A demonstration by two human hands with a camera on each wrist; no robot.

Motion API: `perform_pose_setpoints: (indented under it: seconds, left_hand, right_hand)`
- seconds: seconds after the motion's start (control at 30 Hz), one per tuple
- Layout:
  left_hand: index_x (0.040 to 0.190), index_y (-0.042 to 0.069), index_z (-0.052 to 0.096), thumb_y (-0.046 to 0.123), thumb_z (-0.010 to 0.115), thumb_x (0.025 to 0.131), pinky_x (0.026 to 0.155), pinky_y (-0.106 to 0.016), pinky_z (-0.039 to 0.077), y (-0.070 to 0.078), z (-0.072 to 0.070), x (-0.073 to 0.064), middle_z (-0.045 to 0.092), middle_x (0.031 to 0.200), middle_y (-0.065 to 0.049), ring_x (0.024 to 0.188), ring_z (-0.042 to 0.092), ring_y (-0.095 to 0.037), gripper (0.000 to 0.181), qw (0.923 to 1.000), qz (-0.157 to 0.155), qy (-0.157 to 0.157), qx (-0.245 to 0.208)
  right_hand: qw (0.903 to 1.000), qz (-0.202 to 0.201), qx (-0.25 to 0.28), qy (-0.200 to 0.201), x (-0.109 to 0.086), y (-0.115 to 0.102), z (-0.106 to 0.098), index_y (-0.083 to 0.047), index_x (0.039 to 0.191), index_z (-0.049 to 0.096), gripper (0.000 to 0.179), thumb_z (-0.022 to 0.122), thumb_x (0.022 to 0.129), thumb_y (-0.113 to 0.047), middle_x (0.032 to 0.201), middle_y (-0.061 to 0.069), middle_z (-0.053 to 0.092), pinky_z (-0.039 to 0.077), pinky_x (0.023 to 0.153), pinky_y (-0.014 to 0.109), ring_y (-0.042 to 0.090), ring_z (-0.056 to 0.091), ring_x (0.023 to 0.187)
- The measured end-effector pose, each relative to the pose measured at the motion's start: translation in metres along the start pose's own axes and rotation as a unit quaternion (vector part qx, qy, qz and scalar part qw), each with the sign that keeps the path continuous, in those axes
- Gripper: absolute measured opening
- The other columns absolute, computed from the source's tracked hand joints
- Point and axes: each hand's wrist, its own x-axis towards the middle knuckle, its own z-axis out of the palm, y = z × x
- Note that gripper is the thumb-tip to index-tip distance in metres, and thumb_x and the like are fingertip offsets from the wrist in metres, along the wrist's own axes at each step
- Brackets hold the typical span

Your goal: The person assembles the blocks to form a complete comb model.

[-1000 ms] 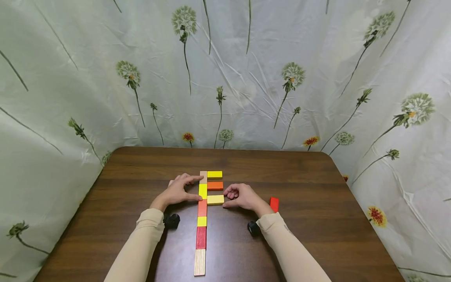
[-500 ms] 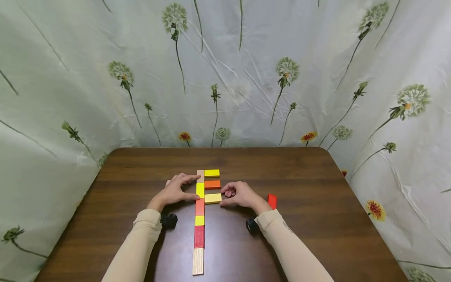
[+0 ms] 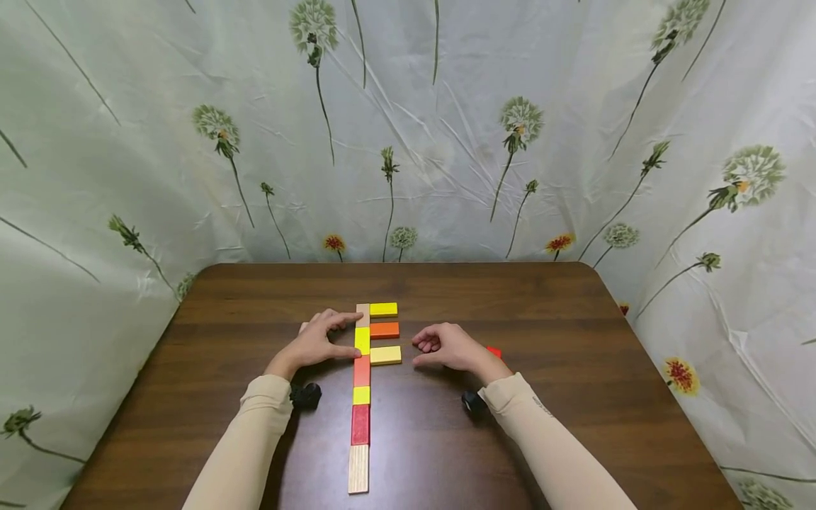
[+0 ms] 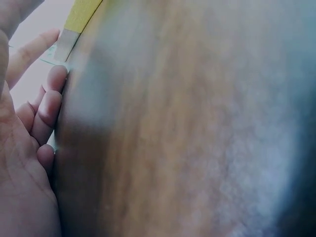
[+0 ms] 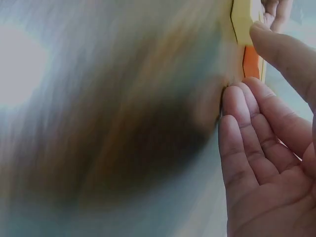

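A straight column of flat wooden blocks runs down the table: beige [image 3: 363, 309], yellow [image 3: 362, 340], salmon [image 3: 362, 371], small yellow [image 3: 361, 395], red [image 3: 360, 425] and striped light wood [image 3: 359, 469]. From its upper right side stick out a bright yellow block [image 3: 384, 309], an orange block [image 3: 384, 331] and a pale yellow block [image 3: 385, 355]. My left hand [image 3: 315, 346] touches the column, its extended index finger at the beige block, its thumb where yellow meets salmon. My right hand [image 3: 451, 348] holds nothing, fingers loosely bent, just right of the pale yellow block.
Another red block [image 3: 494, 351] lies beyond my right wrist, mostly hidden by it. The brown wooden table [image 3: 268, 290] ends at a curtain [image 3: 459, 142] with a dandelion print. A black wrist camera [image 3: 307, 397] sits beside my left cuff.
My right hand has moved away to the right from the end of the pale yellow block, covering more of the loose red block. My left hand stays at the column.
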Motion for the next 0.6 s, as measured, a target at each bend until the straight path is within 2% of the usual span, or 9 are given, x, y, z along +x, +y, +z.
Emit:
perform_pose_setpoints:
  seconds: [0.17, 0.37, 0.6]
  left_hand:
    - [0.155, 0.028, 0.059, 0.054, 0.090, 0.082, 0.095, -0.048, 0.031, 0.000, 0.000, -0.001, 0.061, 0.132, -0.009, 0.125, 0.050, -0.028, 0.084, 1.0000, 0.001, 0.001, 0.002]
    - [0.155, 0.029, 0.059, 0.054, 0.090, 0.082, 0.094, -0.047, 0.031, -0.001, 0.000, -0.001, 0.061, 0.130, -0.009, 0.124, 0.050, -0.028, 0.084, 1.0000, 0.001, 0.002, 0.002]
    - [0.155, 0.029, 0.059, 0.054, 0.090, 0.081, 0.092, -0.046, 0.031, -0.001, 0.000, -0.001, 0.061, 0.129, -0.009, 0.123, 0.050, -0.028, 0.084, 1.0000, 0.004, 0.005, 0.002]
  right_hand:
    - [0.9994, 0.005, -0.034, 0.002, -0.008, 0.012, -0.020, -0.005, 0.118, 0.079, 0.036, 0.090, 0.089, -0.024, 0.103, 0.002, 0.076, 0.055, 0.085, 0.022, 0.009, 0.066, 0.092]
    - [0.9967, -0.009, -0.081, 0.000, -0.017, 0.022, -0.042, -0.003, 0.115, 0.079, 0.034, 0.090, 0.088, -0.022, 0.104, 0.004, 0.078, 0.057, 0.088, 0.028, 0.014, 0.069, 0.094]
    - [0.9960, -0.005, -0.088, -0.019, -0.027, 0.035, -0.060, -0.005, 0.113, 0.080, 0.030, 0.089, 0.090, -0.021, 0.106, 0.003, 0.079, 0.059, 0.090, 0.032, 0.012, 0.069, 0.094]
